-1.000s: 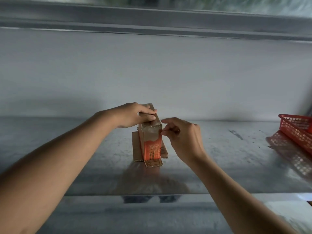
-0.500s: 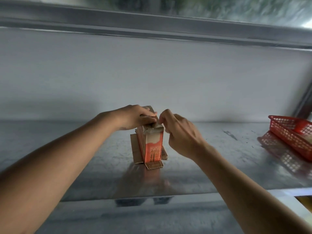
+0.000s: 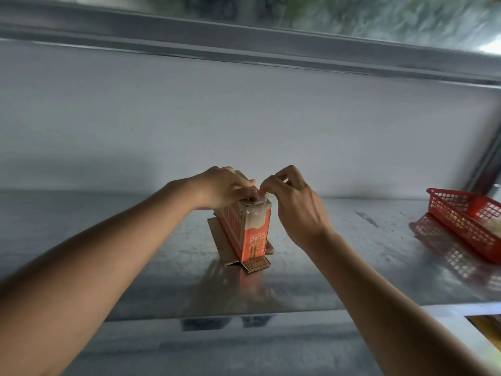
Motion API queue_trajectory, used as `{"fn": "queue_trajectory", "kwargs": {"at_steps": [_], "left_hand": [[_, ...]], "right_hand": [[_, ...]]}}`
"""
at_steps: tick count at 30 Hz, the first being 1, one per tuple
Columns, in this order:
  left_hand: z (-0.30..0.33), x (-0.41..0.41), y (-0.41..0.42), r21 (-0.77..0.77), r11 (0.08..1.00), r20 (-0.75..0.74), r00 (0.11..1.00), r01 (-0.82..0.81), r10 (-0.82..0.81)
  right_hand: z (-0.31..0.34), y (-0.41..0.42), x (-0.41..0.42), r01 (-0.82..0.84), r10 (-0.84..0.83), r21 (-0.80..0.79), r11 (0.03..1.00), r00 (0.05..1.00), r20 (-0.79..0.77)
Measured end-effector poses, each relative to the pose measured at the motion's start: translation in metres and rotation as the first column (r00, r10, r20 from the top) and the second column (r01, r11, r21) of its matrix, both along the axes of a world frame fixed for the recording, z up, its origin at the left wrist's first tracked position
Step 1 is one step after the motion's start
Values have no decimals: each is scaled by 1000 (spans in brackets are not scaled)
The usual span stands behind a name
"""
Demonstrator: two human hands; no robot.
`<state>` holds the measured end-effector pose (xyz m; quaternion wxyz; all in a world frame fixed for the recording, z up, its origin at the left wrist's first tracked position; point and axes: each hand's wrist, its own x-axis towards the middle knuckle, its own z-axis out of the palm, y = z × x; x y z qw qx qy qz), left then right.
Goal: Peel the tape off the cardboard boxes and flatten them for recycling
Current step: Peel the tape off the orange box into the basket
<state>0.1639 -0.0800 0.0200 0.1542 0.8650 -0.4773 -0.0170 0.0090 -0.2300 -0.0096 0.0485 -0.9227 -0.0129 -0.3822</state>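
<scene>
On a steel desk (image 3: 352,253), left hand (image 3: 222,188) steadies the upright carton (image 3: 250,229); right hand's (image 3: 292,204) grip pinches tape (image 3: 257,210) at its top edge.

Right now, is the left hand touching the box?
Touching. The head view shows the left hand resting on top of the upright box, its fingers curled over the top edge with no gap visible.

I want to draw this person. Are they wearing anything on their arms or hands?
No. The left hand and right hand wear no gloves, rings, watch or bracelets that show. Both forearms are uncovered right to the picture's edge, so no sleeves are visible.
</scene>
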Motion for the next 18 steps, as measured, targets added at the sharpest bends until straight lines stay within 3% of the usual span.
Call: {"fn": "queue_trajectory", "kwargs": {"at_steps": [6,10,13,15,18], "left_hand": [[4,-5,-9,-15,1000,35,999,-6,6],[2,-9,-18,-8,1000,73,997,-14,15],[5,-9,-20,74,996,144,988,48,-59],[5,-10,-21,53,997,118,991,54,-60],[4,-12,-22,32,999,92,996,-3,0]], "right_hand": [[13,14,-16,-120,122,-37,992,991,54],[27,9,-11,-73,49,203,976,991,121],[26,-5,-9,193,-150,392,900,979,-138],[21,-8,-9,255,-130,478,840,951,-279],[17,-8,-11,214,-109,553,806,970,-217]]}}
